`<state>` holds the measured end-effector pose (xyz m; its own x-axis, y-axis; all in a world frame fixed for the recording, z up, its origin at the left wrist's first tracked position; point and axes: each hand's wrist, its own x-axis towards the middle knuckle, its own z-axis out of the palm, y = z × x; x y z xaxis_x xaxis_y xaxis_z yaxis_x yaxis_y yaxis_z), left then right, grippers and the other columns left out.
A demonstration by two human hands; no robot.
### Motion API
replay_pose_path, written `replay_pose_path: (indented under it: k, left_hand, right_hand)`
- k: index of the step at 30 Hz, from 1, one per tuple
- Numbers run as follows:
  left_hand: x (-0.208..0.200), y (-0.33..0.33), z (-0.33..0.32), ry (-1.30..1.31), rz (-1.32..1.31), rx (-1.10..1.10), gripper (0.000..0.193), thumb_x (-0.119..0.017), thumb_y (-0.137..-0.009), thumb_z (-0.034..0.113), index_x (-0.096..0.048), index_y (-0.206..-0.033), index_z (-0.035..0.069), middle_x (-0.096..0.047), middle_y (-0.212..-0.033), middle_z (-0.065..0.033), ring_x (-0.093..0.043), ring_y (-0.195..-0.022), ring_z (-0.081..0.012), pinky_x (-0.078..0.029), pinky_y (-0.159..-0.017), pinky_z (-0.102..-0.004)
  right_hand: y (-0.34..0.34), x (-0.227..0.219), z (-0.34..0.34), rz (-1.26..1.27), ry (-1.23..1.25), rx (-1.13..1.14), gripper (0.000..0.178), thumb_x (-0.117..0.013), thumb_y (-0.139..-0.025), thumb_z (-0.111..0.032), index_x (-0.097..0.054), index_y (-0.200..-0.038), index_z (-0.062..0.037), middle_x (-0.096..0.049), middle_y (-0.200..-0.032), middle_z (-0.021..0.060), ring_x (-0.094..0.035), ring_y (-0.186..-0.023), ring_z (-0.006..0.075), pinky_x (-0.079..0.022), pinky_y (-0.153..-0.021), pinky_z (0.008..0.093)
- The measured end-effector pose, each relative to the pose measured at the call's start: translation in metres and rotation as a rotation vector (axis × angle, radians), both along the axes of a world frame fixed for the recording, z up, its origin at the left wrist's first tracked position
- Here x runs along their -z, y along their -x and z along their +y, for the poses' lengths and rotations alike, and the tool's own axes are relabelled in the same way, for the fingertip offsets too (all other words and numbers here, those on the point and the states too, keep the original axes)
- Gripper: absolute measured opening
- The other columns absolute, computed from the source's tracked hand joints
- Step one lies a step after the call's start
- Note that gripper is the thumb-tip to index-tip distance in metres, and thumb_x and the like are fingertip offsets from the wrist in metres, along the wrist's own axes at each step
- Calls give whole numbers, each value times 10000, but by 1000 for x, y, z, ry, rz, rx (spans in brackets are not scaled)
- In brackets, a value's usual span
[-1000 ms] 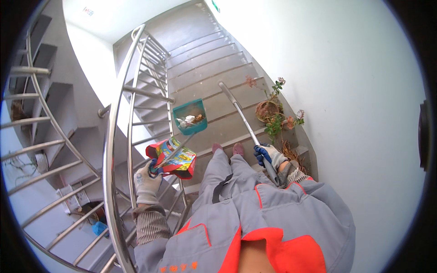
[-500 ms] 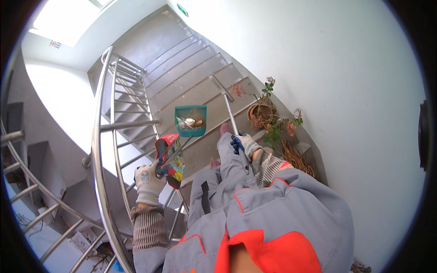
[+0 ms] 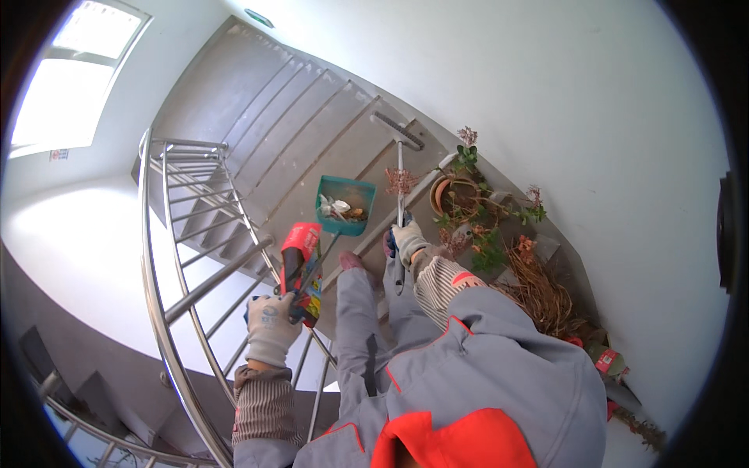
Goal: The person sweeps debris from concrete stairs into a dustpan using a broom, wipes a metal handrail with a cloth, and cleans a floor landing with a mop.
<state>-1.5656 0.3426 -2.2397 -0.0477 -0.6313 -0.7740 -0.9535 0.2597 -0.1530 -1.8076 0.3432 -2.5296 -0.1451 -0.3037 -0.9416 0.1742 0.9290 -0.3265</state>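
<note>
My left hand (image 3: 273,324), in a white glove with dark-blue fingers, is closed round the handle of a teal dustpan (image 3: 347,189). White crumpled litter and brown bits lie in the pan, which hangs over the steps. A red, shiny packet (image 3: 303,236) with a colourful lower part is bunched in the same hand. In a matching glove, my right hand (image 3: 407,240) is wrapped round the metal pole of a long-handled brush (image 3: 399,130). Its narrow grey head is over a step ahead, near the right wall; I cannot tell whether it touches.
A metal railing (image 3: 195,296) runs along my left. Concrete steps (image 3: 300,132) extend ahead to a landing. Beside the right wall stand a potted plant (image 3: 441,195) with pink flowers, a heap of dry brown stems (image 3: 538,292) and a bottle with a red label (image 3: 608,361).
My view has swung, bringing more of the plants and stems on the right into sight. The brush head has turned, showing its bristles. My left foot is now farther forward. Both hands keep their grip.
</note>
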Motion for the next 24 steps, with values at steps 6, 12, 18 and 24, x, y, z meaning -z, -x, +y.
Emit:
replay_pose_path:
  k: [6, 12, 18, 24]
  left_hand:
    - [58, 9, -45, -15, 132, 205, 200, -642, -788, 269, -662, -962, 172, -686, -802, -70, -649, -856, -266, -438, -785, -405]
    - [112, 23, -74, -58, 223, 251, 167, -613, -796, 243, -676, -931, 168, -683, -770, -84, -658, -828, -284, -440, -790, -434]
    - [130, 56, -88, -182, 231, 350, 198, -626, -818, 274, -687, -975, 169, -691, -797, -85, -662, -822, -274, -435, -774, -408]
    - [134, 75, -73, -215, 304, 326, 105, -638, -778, 214, -671, -852, 148, -673, -755, -100, -658, -786, -302, -433, -766, -411]
  right_hand:
    - [1, 61, -17, 281, 39, -268, 541, -616, -874, -203, -435, -1383, -181, -660, -1105, 170, -653, -971, 338, -527, -828, 404]
    - [5, 113, -46, 352, 39, -242, 498, -637, -838, -206, -494, -1310, -138, -655, -1127, 189, -613, -1073, 370, -485, -893, 425]
    - [24, 271, -27, 359, 27, -93, 344, -581, -897, -197, -556, -1207, -50, -662, -1049, 168, -634, -945, 330, -506, -788, 393]
    - [30, 299, 17, 405, -18, -60, 241, -629, -888, -236, -641, -966, -9, -689, -799, 111, -668, -681, 267, -526, -546, 362]
